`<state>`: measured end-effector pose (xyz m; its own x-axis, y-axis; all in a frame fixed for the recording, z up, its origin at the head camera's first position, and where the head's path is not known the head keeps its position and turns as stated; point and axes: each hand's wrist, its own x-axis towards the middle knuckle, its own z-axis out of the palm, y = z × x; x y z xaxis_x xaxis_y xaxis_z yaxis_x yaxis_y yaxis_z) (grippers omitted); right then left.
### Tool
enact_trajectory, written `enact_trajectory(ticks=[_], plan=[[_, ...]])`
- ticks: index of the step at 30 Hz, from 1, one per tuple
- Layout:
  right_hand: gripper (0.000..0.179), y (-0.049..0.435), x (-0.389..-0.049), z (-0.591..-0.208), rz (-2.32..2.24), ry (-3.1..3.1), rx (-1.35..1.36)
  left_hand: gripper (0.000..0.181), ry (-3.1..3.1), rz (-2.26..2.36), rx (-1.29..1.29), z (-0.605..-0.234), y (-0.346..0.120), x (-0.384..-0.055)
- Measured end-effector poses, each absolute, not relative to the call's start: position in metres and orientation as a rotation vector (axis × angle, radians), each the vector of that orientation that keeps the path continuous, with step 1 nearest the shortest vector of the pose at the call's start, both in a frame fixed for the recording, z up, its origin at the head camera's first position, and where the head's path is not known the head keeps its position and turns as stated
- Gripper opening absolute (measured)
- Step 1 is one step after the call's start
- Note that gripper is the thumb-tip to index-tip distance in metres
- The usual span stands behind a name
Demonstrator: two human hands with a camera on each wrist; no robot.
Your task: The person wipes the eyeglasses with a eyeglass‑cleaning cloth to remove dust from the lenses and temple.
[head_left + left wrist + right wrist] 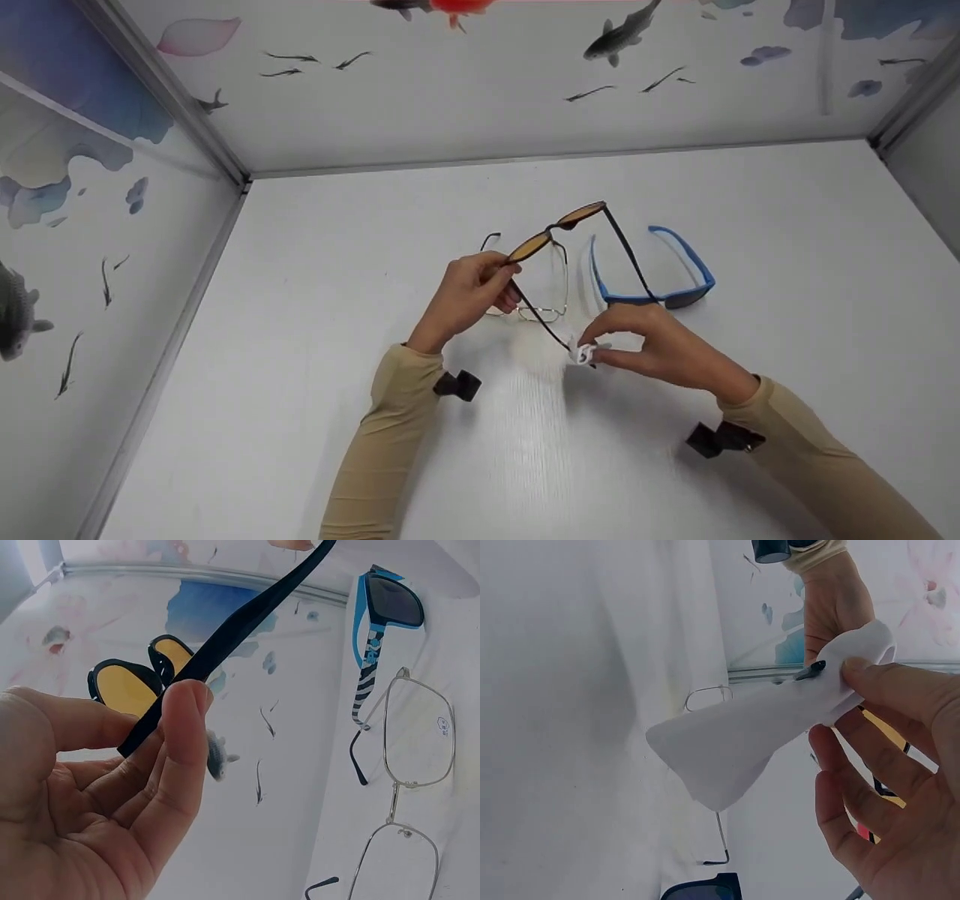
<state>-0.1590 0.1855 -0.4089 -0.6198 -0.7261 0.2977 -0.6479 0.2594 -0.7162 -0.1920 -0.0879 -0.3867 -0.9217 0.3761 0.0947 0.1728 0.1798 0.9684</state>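
Note:
My left hand [471, 289] pinches black-framed glasses with amber lenses [532, 246] close to one hinge, thumb and fingers on the temple arm. They are held up over the table with both arms unfolded. Between the thumb and fingers of my right hand [660, 345] is a white cloth [581, 352], folded about the end of that same arm. In the right wrist view the cloth [720, 746] hangs out as a broad flap, and the dark arm tip [817, 669] shows at its upper edge.
Thin metal-rimmed glasses [385, 727] lie on the white table [300, 360] behind my hands. Right of them lie blue-framed sunglasses [709, 281] with dark lenses and a striped arm [365, 682]. Painted panels with fish [619, 36] border the table at the back and left.

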Motion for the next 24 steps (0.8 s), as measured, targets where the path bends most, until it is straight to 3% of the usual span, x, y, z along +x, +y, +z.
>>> enact_trajectory(ticks=[11,24], plan=[[0.025,0.206,-0.149,-0.407,-1.233,2.461,-1.233,0.017,2.307,1.897,0.459,-0.386,-0.098,-0.193],[0.043,0.188,-0.146,-0.406,-1.478,2.491,-1.605,0.016,2.312,1.955,0.434,-0.388,-0.091,-0.193]])
